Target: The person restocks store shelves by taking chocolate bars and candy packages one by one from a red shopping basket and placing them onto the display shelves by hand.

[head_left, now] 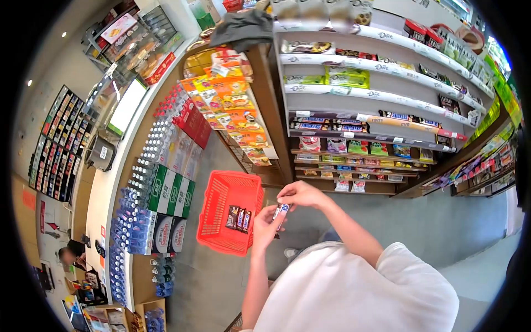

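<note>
- Wrapped bar (284,209): between your two hands, in front of your white shirt (354,288).
- Grip: your left hand (268,226) closes round the bar; your right hand (301,195) pinches near its upper end. Fingers hide much of the wrapper.
- Long axis: roughly up-down in view, top leaning slightly right.
- Red basket (207,224): just left of the bar; your left hand is nearer, overlapping its right edge in view. Contact: cannot tell.
- Snack bars (240,219) inside the basket lie side by side, similarly aligned.
</note>
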Action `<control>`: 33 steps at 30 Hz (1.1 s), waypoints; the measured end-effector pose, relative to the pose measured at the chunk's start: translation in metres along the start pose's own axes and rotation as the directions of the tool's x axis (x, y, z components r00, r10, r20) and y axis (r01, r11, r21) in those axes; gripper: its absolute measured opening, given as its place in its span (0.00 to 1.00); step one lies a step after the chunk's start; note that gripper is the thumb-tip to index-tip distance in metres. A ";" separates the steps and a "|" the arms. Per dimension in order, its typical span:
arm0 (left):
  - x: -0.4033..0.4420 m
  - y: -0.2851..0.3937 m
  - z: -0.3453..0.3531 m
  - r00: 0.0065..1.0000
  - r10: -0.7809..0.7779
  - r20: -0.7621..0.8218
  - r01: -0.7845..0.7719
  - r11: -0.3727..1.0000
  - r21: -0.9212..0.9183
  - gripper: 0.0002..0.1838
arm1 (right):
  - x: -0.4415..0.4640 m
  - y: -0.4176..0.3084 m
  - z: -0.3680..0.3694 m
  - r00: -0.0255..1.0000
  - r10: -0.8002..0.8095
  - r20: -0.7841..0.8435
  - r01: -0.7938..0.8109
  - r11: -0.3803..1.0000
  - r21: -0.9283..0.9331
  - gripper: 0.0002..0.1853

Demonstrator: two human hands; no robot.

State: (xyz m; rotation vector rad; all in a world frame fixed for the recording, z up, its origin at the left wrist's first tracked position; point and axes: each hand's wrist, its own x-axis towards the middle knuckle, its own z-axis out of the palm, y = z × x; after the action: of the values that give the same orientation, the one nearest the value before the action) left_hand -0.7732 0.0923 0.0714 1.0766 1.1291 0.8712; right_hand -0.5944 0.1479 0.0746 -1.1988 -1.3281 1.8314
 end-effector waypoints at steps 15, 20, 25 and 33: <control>0.068 0.029 0.177 0.972 0.119 -0.201 -0.183 0.923 -0.337 0.13 | -0.120 0.000 -0.180 0.952 -0.072 -0.299 0.201 0.881 0.427 0.19; 0.069 0.050 0.197 0.967 0.112 -0.229 -0.181 0.935 -0.305 0.14 | -0.133 -0.001 -0.195 0.952 -0.074 -0.298 0.218 0.845 0.487 0.16; 0.072 0.063 0.199 0.985 0.083 -0.148 -0.132 0.926 -0.354 0.17 | -0.138 -0.006 -0.202 0.945 -0.106 -0.311 0.255 0.833 0.490 0.13; 0.091 0.080 0.183 0.995 0.097 0.003 -0.087 0.908 -0.409 0.18 | -0.138 -0.025 -0.192 0.904 -0.125 -0.408 0.327 0.817 0.474 0.10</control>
State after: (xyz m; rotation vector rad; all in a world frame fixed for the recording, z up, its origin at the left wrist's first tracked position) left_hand -0.5758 0.1604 0.1381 0.7921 0.8294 1.1100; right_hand -0.3631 0.1222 0.1237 -0.9524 -0.6519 1.5577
